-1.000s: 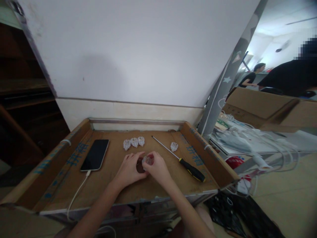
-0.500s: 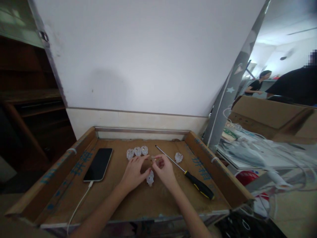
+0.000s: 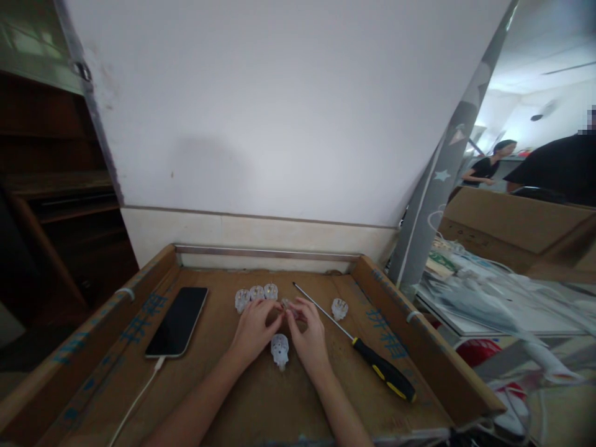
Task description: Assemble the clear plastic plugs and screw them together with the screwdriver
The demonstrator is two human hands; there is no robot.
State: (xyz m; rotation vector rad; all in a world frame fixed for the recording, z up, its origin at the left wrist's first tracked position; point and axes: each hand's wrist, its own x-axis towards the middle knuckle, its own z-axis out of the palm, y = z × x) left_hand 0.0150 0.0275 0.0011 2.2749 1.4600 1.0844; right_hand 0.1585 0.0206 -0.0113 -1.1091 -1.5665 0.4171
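Note:
Between my left hand [image 3: 257,324] and my right hand [image 3: 306,330] is a small clear plastic piece [image 3: 285,304], pinched by the fingertips of both. Just below the hands, a clear plug part [image 3: 280,351] lies on the cardboard. Three similar clear plug parts [image 3: 257,293] sit in a row behind my left hand. Another clear plug part [image 3: 339,308] lies to the right, beyond the screwdriver [image 3: 382,367], which has a black and yellow handle and a long shaft.
A phone [image 3: 177,321] with a white cable lies at the left of the cardboard tray [image 3: 223,397]. Raised cardboard sides [image 3: 428,335] border it. Bagged items [image 3: 479,298], a large box [image 3: 516,220] and two people are on the right.
My left hand has come closer to my right hand, and its fingertips now meet the small piece. The plug part below the hands shows more fully. The whole view has shifted slightly.

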